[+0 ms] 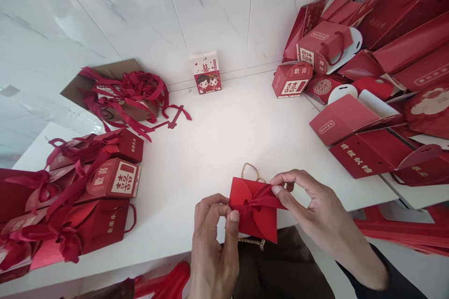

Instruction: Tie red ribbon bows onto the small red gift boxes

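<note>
A red gift box (259, 228) with curved closing flaps sits at the table's front edge, close to my body. Gold cord handles (246, 168) stick out at its far and near sides. Across its top runs a dark red ribbon (264, 199), crossed or knotted at the middle where the flaps meet. My left hand (215, 238) pinches the ribbon at the box's left side, its fingertips partly hiding that end. On the other side, my right hand (315, 210) holds the ribbon between thumb and index finger near the upper right corner.
Boxes tied with ribbon (115, 180) stand at the left. Behind them, a brown open box (136, 66) holds tangled ribbons. A small printed box (206, 74) stands by the tiled wall. Many red boxes (354, 114) are piled at the right; more red items (403, 229) lie below the tabletop.
</note>
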`<state>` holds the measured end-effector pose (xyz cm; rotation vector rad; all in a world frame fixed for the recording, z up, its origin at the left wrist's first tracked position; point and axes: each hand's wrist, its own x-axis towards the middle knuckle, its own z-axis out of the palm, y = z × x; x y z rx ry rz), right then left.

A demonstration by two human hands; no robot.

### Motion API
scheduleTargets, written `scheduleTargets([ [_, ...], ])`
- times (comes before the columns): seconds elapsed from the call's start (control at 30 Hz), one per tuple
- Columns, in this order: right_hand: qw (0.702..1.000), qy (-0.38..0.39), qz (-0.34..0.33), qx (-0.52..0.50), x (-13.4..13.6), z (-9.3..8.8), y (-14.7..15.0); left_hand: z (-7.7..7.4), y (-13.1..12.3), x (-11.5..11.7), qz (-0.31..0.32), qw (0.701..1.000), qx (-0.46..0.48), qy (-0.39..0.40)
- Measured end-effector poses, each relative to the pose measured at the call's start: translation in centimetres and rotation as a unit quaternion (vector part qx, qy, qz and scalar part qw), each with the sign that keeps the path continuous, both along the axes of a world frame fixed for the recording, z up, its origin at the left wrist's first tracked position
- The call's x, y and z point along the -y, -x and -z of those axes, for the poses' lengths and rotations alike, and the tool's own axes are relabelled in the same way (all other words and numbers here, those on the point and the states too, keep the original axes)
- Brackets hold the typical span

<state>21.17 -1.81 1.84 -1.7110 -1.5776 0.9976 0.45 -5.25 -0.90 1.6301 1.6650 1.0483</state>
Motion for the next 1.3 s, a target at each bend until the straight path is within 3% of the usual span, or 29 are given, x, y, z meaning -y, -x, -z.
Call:
scheduleTargets([
  [0.27,1.0,0.011,-0.001,0.005,0.0,0.2,-0.1,-0.8,-0.3,0.4,-0.031,0.997,0.059,0.025],
  [0.37,0.999,-0.025,0.008,0.019,0.5,-0.2,0.0,-1.4,-0.6,1.0,-0.042,0.995,0.085,0.034],
  [0.57,0.983,-0.138,-0.108,0.056,1.1,-0.4,0.5,-1.0,-0.6,1.3,-0.029,0.998,0.042,0.029],
  [0.83,0.993,-0.091,-0.052,0.049,0.4,0.5,0.1,-0.6,-0.3,1.1,-0.025,0.999,0.031,-0.026],
  [0.97,0.997,-0.046,-0.053,0.02,-0.3,0.7,0.1,-0.5,-0.2,1.0,-0.022,0.999,0.015,-0.033],
  [1.3,0.999,-0.03,-0.023,0.02,-0.3,0.5,0.6,-0.2,-0.4,1.2,-0.036,0.998,0.036,-0.026],
])
